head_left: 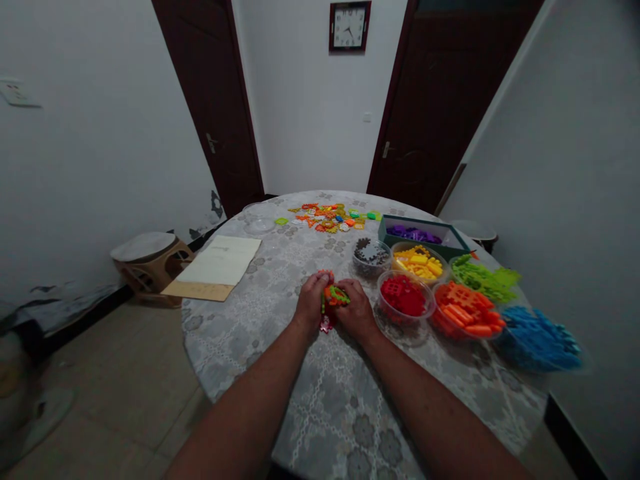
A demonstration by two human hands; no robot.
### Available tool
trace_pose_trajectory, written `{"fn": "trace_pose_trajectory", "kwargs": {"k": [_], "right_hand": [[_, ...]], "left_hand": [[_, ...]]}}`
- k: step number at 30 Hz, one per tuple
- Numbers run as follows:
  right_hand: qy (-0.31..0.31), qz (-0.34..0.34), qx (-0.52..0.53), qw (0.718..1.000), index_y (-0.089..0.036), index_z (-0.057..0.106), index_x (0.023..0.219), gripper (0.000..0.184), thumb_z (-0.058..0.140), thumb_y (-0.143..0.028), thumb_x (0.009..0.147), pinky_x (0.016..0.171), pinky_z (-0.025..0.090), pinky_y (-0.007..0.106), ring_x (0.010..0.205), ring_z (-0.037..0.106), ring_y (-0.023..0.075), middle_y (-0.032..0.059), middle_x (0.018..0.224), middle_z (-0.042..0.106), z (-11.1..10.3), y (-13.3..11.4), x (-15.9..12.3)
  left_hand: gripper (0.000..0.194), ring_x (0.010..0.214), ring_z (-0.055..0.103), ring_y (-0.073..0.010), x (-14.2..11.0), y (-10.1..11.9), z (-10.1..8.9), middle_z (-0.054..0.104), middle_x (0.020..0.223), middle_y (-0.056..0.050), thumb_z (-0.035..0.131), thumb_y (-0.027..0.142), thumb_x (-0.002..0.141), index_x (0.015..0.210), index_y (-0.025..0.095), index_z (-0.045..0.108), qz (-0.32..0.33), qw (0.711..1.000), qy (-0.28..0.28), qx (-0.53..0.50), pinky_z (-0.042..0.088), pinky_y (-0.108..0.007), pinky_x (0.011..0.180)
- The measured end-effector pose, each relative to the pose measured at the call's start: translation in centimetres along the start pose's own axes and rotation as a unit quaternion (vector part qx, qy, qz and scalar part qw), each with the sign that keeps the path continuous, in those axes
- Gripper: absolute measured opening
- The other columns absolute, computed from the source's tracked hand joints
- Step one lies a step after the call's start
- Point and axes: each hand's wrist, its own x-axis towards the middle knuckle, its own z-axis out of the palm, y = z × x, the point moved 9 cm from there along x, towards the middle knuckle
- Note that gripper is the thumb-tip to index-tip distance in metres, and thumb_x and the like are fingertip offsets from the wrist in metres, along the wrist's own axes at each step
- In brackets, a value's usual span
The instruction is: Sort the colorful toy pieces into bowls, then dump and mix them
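Observation:
My left hand (312,297) and my right hand (356,307) meet over the middle of the round table (280,373). Both are closed on a small cluster of joined plastic pieces (334,295), orange and green on top, with a red piece hanging below near my left wrist. The fingers wrap round the cluster, so part of it is hidden.
To the right stand clear bowls of sorted pieces: dark (371,253), yellow (419,262), red (404,296), orange (465,310), green (481,277) and blue (537,339). A green box (413,232) holds purple ones. Loose mixed pieces (331,217) lie at the far edge, paper (219,265) on the left.

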Motion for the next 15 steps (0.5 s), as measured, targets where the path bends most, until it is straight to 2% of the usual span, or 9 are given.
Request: {"fn": "trace_pose_trajectory", "kwargs": {"k": [4, 7, 10, 15], "right_hand": [[0.000, -0.003, 0.001, 1.000, -0.023, 0.071, 0.112, 0.039, 0.062, -0.013, 0.075, 0.106, 0.054, 0.043, 0.115, 0.066, 0.0279, 0.0106, 0.119, 0.068, 0.0, -0.1, 0.1], [-0.004, -0.012, 0.000, 1.000, -0.021, 0.071, 0.113, 0.038, 0.060, -0.016, 0.078, 0.105, 0.053, 0.041, 0.114, 0.067, 0.0279, 0.0118, 0.117, 0.071, 0.0, -0.3, 0.3], [-0.018, 0.009, 0.006, 1.000, -0.019, 0.072, 0.116, 0.033, 0.058, -0.021, 0.086, 0.101, 0.053, 0.039, 0.109, 0.069, 0.0272, 0.0115, 0.115, 0.075, 0.1, -0.2, 0.3], [-0.025, 0.052, 0.043, 0.997, -0.020, 0.074, 0.116, 0.034, 0.054, -0.043, 0.102, 0.091, 0.052, 0.035, 0.099, 0.071, 0.0253, 0.0088, 0.108, 0.079, 0.1, 0.0, 0.3]], "left_hand": [[0.039, 0.107, 0.071, -0.0259, -0.5, 1.3, 0.8, 0.077, 0.110, -0.009, 0.077, 0.051, 0.083, 0.107, 0.020, 0.078, 0.042, 0.993, -0.059, 0.093, 0.054, -0.038, 0.100], [0.040, 0.106, 0.069, -0.0247, -0.8, 2.0, 1.3, 0.076, 0.109, -0.008, 0.068, 0.057, 0.092, 0.106, 0.020, 0.077, 0.071, 0.985, -0.085, 0.135, 0.052, -0.035, 0.099], [0.048, 0.100, 0.067, -0.0236, -0.8, 2.0, 1.4, 0.074, 0.103, -0.007, 0.057, 0.064, 0.098, 0.104, 0.021, 0.075, 0.071, 0.983, -0.095, 0.138, 0.053, -0.034, 0.093], [0.046, 0.089, 0.064, -0.0203, -0.8, 1.8, 1.6, 0.068, 0.091, -0.003, 0.058, 0.066, 0.099, 0.093, 0.021, 0.071, 0.071, 0.980, -0.110, 0.153, 0.051, -0.031, 0.086]]}}
